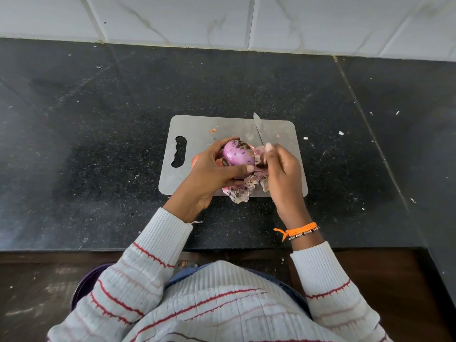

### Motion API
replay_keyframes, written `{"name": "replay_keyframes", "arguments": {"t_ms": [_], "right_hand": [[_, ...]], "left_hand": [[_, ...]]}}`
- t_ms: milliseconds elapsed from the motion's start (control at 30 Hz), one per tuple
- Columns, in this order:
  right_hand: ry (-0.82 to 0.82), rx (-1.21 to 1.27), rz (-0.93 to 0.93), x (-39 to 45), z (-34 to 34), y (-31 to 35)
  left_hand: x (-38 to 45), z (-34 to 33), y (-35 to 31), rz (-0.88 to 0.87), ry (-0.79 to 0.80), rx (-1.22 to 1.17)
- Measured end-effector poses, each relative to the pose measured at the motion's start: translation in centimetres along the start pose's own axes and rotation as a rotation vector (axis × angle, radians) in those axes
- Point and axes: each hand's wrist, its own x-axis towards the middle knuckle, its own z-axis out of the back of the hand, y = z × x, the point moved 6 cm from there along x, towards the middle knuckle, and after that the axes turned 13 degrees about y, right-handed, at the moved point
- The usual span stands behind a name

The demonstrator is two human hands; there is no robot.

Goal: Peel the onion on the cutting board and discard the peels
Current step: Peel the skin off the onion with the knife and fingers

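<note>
- Holding one onion (238, 152) just above the cutting board (197, 127), the left hand (212, 172) curls around it, thumb along its near side.
- One right hand (281, 169) grips one knife (258, 128), fingers closed at the onion's right end; the blade points away toward the wall.
- The onion's long axis runs roughly left to right.
- Smooth, glossy purple skin carries dark speckles.
- One papery, crumpled heap of peels (238, 192) lies on the board's near edge.
- The board is thin, grey, rounded, with one handle slot, on a speckled black counter (98, 119).
</note>
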Motion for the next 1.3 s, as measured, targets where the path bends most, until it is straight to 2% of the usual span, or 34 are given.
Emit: {"name": "replay_keyframes", "arguments": {"t_ms": [100, 167, 333, 600, 667, 833, 1033, 1300], "right_hand": [[0.116, 0.369, -0.046, 0.1, -0.4, -0.3], [0.149, 0.471, -0.068, 0.1, -0.7, -0.3], [-0.018, 0.511, -0.066, 0.1, -0.1, -0.5], [-0.133, 0.428, -0.093, 0.2, 0.0, -1.0], [-0.112, 0.495, -0.113, 0.1, -0.2, -1.5], [0.065, 0.631, -0.155, 0.0, -1.1, -1.0], [0.039, 0.782, -0.189, 0.4, -1.2, -1.7], [0.004, 0.652, -0.125, 0.4, -1.1, -1.5]], "left_hand": [[0.0, -0.1, 0.0, 0.005, 0.007, 0.003], [0.0, -0.3, -0.1, -0.006, 0.015, 0.012], [-0.2, -1.3, -0.6, -0.081, 0.015, 0.069], [0.2, -1.2, 0.1, -0.067, 0.043, 0.039], [0.3, -1.2, 0.2, -0.056, 0.056, 0.035], [0.4, -0.8, 0.0, -0.088, 0.028, 0.026], [0.4, -0.7, -0.2, -0.129, 0.032, 0.082], [0.2, -0.5, 0.2, -0.091, 0.032, 0.051]]}}
